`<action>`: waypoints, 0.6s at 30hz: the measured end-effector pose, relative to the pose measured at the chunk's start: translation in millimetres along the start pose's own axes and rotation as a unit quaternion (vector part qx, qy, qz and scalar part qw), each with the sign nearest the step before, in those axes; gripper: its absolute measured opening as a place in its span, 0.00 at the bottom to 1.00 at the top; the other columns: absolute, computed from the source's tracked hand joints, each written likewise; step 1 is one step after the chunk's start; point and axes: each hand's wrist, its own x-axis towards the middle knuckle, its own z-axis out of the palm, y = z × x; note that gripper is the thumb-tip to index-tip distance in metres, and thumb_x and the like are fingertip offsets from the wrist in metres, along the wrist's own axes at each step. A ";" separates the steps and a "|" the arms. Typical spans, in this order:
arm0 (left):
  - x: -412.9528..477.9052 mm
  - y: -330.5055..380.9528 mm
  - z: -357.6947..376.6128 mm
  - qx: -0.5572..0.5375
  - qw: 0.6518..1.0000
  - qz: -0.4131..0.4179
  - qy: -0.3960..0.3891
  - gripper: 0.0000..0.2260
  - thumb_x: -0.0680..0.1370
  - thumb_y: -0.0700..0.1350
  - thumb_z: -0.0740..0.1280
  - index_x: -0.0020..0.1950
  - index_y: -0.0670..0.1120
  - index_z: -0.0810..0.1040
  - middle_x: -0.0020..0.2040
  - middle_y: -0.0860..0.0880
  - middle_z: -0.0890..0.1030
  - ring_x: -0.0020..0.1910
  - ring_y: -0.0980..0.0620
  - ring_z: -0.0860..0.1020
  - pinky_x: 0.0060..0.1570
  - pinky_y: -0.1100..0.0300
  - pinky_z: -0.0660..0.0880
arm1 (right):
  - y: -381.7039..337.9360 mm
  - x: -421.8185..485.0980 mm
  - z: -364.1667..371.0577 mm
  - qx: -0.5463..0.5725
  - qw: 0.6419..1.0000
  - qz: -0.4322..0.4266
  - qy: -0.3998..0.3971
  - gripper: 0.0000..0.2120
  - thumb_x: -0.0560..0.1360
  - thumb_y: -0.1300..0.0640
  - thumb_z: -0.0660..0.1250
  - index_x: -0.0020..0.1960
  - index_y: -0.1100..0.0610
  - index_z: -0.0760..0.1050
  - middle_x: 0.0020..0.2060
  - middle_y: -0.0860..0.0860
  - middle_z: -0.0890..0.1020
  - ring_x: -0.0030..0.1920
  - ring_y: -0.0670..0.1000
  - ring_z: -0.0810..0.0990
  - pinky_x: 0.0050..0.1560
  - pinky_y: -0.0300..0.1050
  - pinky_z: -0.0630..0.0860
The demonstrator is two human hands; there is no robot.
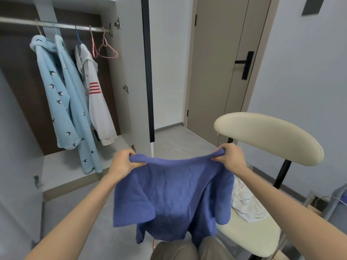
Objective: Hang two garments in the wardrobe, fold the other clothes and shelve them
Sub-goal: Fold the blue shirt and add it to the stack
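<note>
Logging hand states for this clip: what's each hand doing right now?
Left hand: fingers grip the blue top at one shoulder.
Right hand: fingers grip its other shoulder.

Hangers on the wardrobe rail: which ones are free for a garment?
The pink hangers at the right end of the rail hang bare. The others, to their left, carry the light blue bird-print garment and the white jacket with red stripes.

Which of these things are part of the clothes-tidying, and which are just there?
Part of the job: blue top gripped by left hand and right hand; hung pale blue robe; hung white jacket; pink hangers; white cloth on the chair.
Just there: door; door handle.
</note>
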 end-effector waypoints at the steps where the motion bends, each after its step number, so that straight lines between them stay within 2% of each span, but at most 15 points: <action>1: -0.5 0.5 -2.1 0.003 1.000 -0.007 -0.010 0.15 0.68 0.51 0.77 0.35 0.46 0.73 0.31 0.52 0.74 0.31 0.55 0.71 0.28 0.66 0.64 | -2.2 0.4 1.6 0.001 1.000 0.003 0.016 0.05 0.69 0.58 0.73 0.41 0.58 0.79 0.39 0.54 0.82 0.42 0.56 0.79 0.39 0.48 0.76; 5: -0.9 3.6 -9.5 -0.008 0.998 -0.049 -0.042 0.14 0.69 0.54 0.75 0.35 0.46 0.76 0.34 0.53 0.76 0.34 0.55 0.72 0.31 0.63 0.65 | -7.4 2.2 6.6 -0.052 0.997 0.037 0.052 0.03 0.74 0.56 0.66 0.48 0.53 0.77 0.42 0.52 0.81 0.45 0.58 0.78 0.40 0.46 0.72; 7: -1.1 1.8 -14.5 -0.039 0.996 -0.070 -0.045 0.12 0.70 0.54 0.75 0.37 0.46 0.78 0.39 0.53 0.78 0.41 0.53 0.75 0.36 0.61 0.68 | -7.1 4.9 9.4 -0.069 0.996 0.045 0.031 0.04 0.76 0.57 0.63 0.42 0.52 0.75 0.41 0.53 0.79 0.44 0.59 0.77 0.39 0.46 0.70; 10: -0.1 -1.9 -18.9 -0.025 0.998 -0.045 -0.047 0.09 0.72 0.48 0.74 0.47 0.44 0.80 0.49 0.49 0.80 0.52 0.48 0.76 0.48 0.59 0.70 | -4.3 10.3 12.6 -0.092 0.995 0.045 -0.004 0.14 0.76 0.58 0.62 0.32 0.53 0.67 0.35 0.54 0.77 0.40 0.60 0.76 0.34 0.44 0.67; 12: -1.2 -3.3 -19.5 -0.014 1.000 -0.018 -0.020 0.12 0.74 0.44 0.71 0.56 0.43 0.79 0.55 0.46 0.80 0.57 0.46 0.76 0.52 0.59 0.69 | -3.0 14.3 14.1 -0.069 0.996 0.036 -0.048 0.16 0.77 0.58 0.63 0.31 0.55 0.65 0.28 0.54 0.75 0.37 0.60 0.80 0.33 0.45 0.67; 14: -3.2 -6.1 -21.5 -0.027 0.999 -0.027 0.026 0.15 0.75 0.43 0.71 0.60 0.40 0.78 0.56 0.44 0.80 0.57 0.45 0.76 0.53 0.59 0.69 | -2.7 17.6 15.9 0.019 0.995 0.036 -0.090 0.16 0.78 0.58 0.64 0.32 0.57 0.65 0.23 0.53 0.74 0.29 0.55 0.82 0.30 0.45 0.68; 15: -4.0 -8.5 -23.1 -0.030 0.998 -0.038 0.045 0.15 0.75 0.43 0.71 0.59 0.39 0.78 0.54 0.43 0.80 0.55 0.45 0.76 0.52 0.58 0.70 | -2.0 19.0 17.9 0.090 0.990 0.048 -0.101 0.14 0.78 0.59 0.64 0.34 0.58 0.67 0.24 0.55 0.74 0.27 0.52 0.82 0.28 0.44 0.69; 17: -5.1 -17.1 -26.5 0.000 0.997 -0.051 0.055 0.08 0.75 0.46 0.71 0.43 0.41 0.79 0.41 0.42 0.79 0.40 0.48 0.75 0.38 0.59 0.68 | -1.2 20.1 22.4 0.231 0.963 0.092 -0.101 0.11 0.78 0.62 0.65 0.38 0.61 0.70 0.27 0.54 0.75 0.26 0.51 0.82 0.26 0.40 0.74; 18: -5.3 -21.6 -27.0 0.014 0.997 -0.060 0.054 0.14 0.76 0.46 0.70 0.34 0.41 0.74 0.33 0.42 0.74 0.33 0.49 0.70 0.32 0.59 0.63 | -0.9 19.8 24.6 0.281 0.949 0.111 -0.093 0.12 0.78 0.62 0.65 0.36 0.60 0.70 0.26 0.53 0.75 0.26 0.50 0.82 0.26 0.37 0.75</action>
